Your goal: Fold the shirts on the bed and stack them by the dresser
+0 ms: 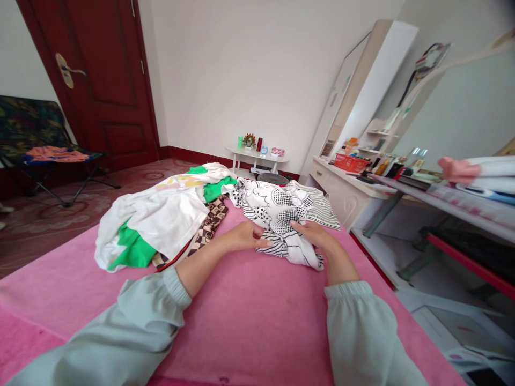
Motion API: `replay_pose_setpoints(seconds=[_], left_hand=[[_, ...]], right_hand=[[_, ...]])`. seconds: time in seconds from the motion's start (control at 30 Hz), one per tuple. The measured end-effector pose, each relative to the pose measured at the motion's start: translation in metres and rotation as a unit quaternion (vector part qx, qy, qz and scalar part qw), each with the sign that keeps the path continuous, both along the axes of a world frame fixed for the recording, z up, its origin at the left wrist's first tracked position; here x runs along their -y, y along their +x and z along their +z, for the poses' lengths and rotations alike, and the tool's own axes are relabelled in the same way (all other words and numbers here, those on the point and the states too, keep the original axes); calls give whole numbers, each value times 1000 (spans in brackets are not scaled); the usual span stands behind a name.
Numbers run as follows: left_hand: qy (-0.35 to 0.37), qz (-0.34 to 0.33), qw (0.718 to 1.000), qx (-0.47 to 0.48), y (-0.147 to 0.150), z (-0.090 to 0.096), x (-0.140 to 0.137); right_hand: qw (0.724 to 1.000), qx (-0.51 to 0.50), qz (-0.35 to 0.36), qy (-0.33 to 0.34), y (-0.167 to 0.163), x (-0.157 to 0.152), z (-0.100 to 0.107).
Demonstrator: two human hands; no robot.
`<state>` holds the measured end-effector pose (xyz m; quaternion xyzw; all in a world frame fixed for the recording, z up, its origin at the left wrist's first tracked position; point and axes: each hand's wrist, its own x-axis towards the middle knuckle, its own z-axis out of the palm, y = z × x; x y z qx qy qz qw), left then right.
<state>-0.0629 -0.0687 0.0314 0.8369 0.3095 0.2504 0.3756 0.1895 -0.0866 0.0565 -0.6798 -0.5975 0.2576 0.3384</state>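
Note:
A white garment with black dots, stripes and line drawings (277, 206) lies crumpled on the pink bed cover (249, 316). At its near left edge is my left hand (243, 237), the thumb laid on the striped cloth and a small gap showing between thumb and forefinger. My right hand (316, 234) grips the same garment from the right, fingers bent over the dotted part; its thumb is hidden. Cloth bunches between the two hands, and a fold hangs toward me beneath the right one. Both forearms wear pale grey-green elasticated sleeves.
Left of my hands lies a pile of white and green clothes (169, 214) over a brown checkered garment (209, 228). A striped cloth (322, 206) lies behind my right hand. Along the right stand a white dresser (341, 182) with a red basket (352, 162) and a grey-edged table (462, 206).

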Motion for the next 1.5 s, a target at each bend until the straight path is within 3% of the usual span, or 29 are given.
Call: replay_pose_setpoints(seconds=[0.07,0.17,0.3,0.37,0.43,0.57,0.63,0.73,0.83,0.97,1.1,1.23,1.27,1.33,1.4,1.5], left_hand=[[2,22,999,38,6,0,1],[-9,152,969,195,5,7,-6],[-75,340,831,434,-17,21,-23],[-108,379,790,470,-29,23,-30],[-134,398,769,482,-37,23,-34],[-202,401,726,522,-38,24,-36],[-213,392,717,536,-36,28,-35],[-210,385,715,544,-35,34,-33],[-206,394,714,541,-37,36,-33],[-196,395,715,543,-40,34,-35],[-186,397,722,536,-47,35,-37],[-147,424,713,538,-59,38,-43],[-140,430,712,538,-63,38,-45],[-129,428,711,543,-67,38,-49],[-112,415,711,556,-69,38,-51],[-69,399,717,567,-68,44,-49]], right_hand=[[999,12,26,-25,-6,2,5],[1000,4,20,-11,-10,2,8],[999,-28,25,7,-9,2,7],[997,-30,69,-31,-12,4,7],[986,-28,135,-95,-20,7,8],[943,-14,286,-171,-47,11,8],[943,39,296,-149,-61,12,7],[957,186,211,-62,-82,15,7],[938,291,186,-20,-106,24,8],[917,336,213,2,-135,35,0],[924,345,167,11,-137,31,-2],[977,176,115,-29,-95,19,22],[991,104,79,-17,-80,17,30],[997,-30,-18,71,-53,15,45],[962,-141,-118,204,-33,15,57],[849,-257,-217,408,-18,19,69]])
